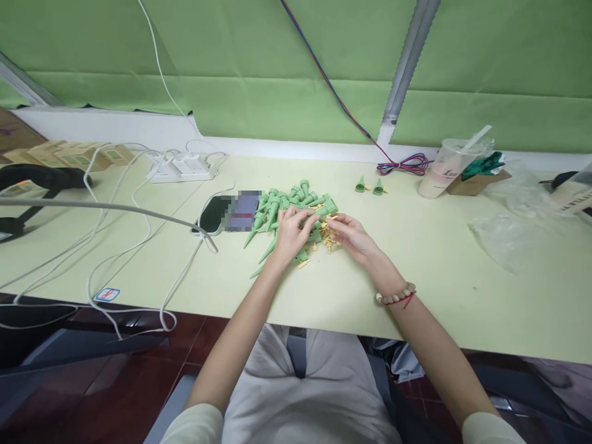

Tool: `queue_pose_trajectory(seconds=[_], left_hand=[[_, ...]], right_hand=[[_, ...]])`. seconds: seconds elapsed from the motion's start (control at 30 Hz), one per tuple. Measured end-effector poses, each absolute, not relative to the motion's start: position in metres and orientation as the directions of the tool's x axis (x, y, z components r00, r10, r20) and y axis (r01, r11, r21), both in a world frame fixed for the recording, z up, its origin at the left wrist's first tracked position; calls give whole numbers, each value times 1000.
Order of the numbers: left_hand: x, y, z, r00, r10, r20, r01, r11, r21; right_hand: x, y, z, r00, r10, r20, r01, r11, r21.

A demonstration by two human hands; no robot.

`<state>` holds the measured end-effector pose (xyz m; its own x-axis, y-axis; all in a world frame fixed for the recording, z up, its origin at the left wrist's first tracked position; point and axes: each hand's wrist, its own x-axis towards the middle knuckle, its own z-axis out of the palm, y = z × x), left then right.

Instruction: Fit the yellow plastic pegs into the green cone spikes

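A heap of green plastic plant watering spikes [272, 206] lies on the table in front of me. My left hand [292, 233] is closed on a green spike [327, 205] at the heap's right side, its wide end pointing right. My right hand [355, 239] pinches a small yellow piece [330, 217] close to that spike; the fingertips partly hide it. Loose yellow pieces [329, 242] are scattered under and between my hands. Farther back on the right, two green spikes with yellow pieces on their sides [360, 184] stand apart from the heap.
A phone [215, 214] lies left of the heap. White cables [139, 216] run across the table's left side from a power strip [182, 168]. Back right are a drink cup with a straw [441, 169], a small cardboard box [478, 183] and clear plastic bags [502, 240].
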<state>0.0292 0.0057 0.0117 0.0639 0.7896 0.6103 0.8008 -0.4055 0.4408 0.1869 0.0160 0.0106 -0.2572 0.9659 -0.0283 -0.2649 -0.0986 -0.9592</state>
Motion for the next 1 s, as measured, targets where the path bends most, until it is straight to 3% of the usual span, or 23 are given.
queue_pose_trajectory(seconds=[0.1, 0.17, 0.27, 0.4, 0.5, 0.67, 0.8, 0.87, 0.93, 1.0], left_hand=[[31, 6, 9, 42, 797, 603, 839, -356, 412], [33, 6, 8, 41, 807, 589, 849, -339, 406], [33, 5, 8, 34, 811, 584, 826, -352, 441], [32, 5, 10, 40, 819, 572, 802, -368, 471], [31, 4, 11, 52, 825, 562, 801, -370, 470], [34, 3, 11, 76, 825, 559, 803, -383, 456], [36, 3, 10, 103, 830, 548, 810, -390, 438], [36, 3, 9, 105, 831, 547, 806, -393, 443], [35, 4, 10, 88, 827, 555, 794, -395, 462], [34, 4, 11, 52, 827, 559, 780, -384, 495]], right_hand=[[185, 13, 7, -19, 971, 240, -6, 240, -971], [184, 11, 6, 32, 929, 370, 108, 364, -925], [182, 9, 9, -10, 966, 257, 14, 257, -966], [182, 9, 16, -272, 958, -89, -192, -144, -971], [182, 9, 19, -401, 906, -135, -252, -251, -935], [182, 9, 15, -264, 963, -59, -164, -105, -981], [180, 9, 7, -21, 966, 259, 130, 259, -957], [180, 9, 6, 16, 932, 363, 227, 350, -909], [180, 9, 6, -21, 958, 286, 170, 285, -943], [181, 10, 9, -131, 986, 100, 22, 104, -994]])
